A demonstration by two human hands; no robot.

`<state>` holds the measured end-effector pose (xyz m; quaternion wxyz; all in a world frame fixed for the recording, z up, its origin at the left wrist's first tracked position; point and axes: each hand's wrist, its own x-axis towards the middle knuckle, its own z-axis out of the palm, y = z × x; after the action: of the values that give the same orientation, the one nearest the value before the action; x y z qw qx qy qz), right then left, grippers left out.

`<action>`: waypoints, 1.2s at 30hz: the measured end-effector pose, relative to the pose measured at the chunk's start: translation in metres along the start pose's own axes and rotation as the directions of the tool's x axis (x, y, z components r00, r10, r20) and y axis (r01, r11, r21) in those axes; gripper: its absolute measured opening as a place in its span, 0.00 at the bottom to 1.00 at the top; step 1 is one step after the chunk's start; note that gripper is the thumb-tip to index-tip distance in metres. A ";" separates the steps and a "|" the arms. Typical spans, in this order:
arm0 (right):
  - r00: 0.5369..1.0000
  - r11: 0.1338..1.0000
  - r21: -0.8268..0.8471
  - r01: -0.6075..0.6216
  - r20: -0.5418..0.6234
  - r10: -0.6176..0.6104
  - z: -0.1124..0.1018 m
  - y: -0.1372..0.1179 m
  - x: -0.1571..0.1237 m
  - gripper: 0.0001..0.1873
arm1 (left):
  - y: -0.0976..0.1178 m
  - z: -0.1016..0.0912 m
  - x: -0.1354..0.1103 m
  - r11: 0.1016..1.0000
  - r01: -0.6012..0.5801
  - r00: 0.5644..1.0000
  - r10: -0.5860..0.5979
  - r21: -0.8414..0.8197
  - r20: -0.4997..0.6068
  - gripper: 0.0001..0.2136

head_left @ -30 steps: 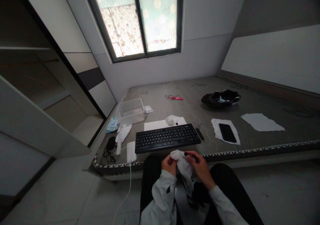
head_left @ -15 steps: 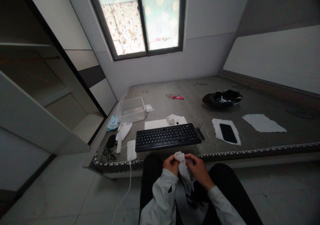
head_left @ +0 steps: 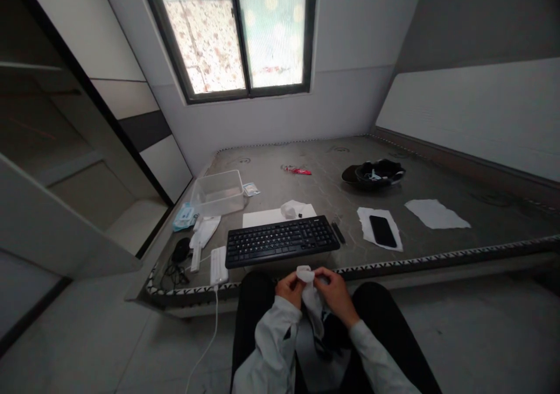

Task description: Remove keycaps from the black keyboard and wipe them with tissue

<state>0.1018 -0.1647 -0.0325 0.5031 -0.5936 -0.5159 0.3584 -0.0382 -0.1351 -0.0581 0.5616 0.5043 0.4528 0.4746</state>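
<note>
White wipe [head_left: 308, 289], bunched at its top, hangs over my lap just in front of the platform edge [head_left: 394, 264]. My left hand [head_left: 289, 289] and right hand [head_left: 335, 292] each pinch it between thumb and fingers. Beyond them lies the black keyboard [head_left: 282, 241]; right of it, a phone [head_left: 382, 231] on paper.

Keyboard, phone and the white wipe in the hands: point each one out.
keyboard [head_left: 282, 241]: head view, middle of the key field.
phone [head_left: 382, 231]: head view, centre of the dark screen.
white wipe [head_left: 305, 275]: head view, bunched top between both hands.
</note>
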 end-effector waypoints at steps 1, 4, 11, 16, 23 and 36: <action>1.000 1.000 -0.003 0.003 0.013 -0.003 -0.001 -0.001 0.000 0.12 | 0.001 0.000 0.000 1.000 0.003 1.000 -0.003 0.012 -0.008 0.22; 0.999 0.998 0.067 0.010 0.049 -0.014 -0.003 0.000 0.002 0.13 | 0.005 0.001 0.000 0.999 0.031 0.996 -0.033 -0.015 -0.079 0.21; 0.982 0.973 0.196 -0.119 0.168 0.086 -0.004 0.012 0.006 0.25 | 0.008 0.001 0.001 0.986 0.070 0.990 -0.087 -0.151 -0.110 0.19; 0.991 0.980 0.180 -0.088 0.113 0.069 -0.002 0.002 0.002 0.25 | 0.011 0.000 -0.001 0.996 0.030 0.994 -0.038 -0.083 -0.102 0.11; 0.991 0.984 0.173 0.039 0.119 -0.060 0.005 -0.004 0.000 0.20 | 0.007 -0.001 0.002 0.992 0.065 0.978 -0.085 -0.107 -0.190 0.09; 0.999 0.992 0.126 0.014 -0.034 -0.010 0.014 0.003 -0.004 0.19 | 0.018 0.001 0.001 0.982 0.107 0.973 -0.135 -0.154 -0.190 0.14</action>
<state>0.0886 -0.1650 -0.0393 0.5502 -0.5633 -0.4874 0.3774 -0.0388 -0.1330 -0.0402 0.5759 0.3843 0.5016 0.5187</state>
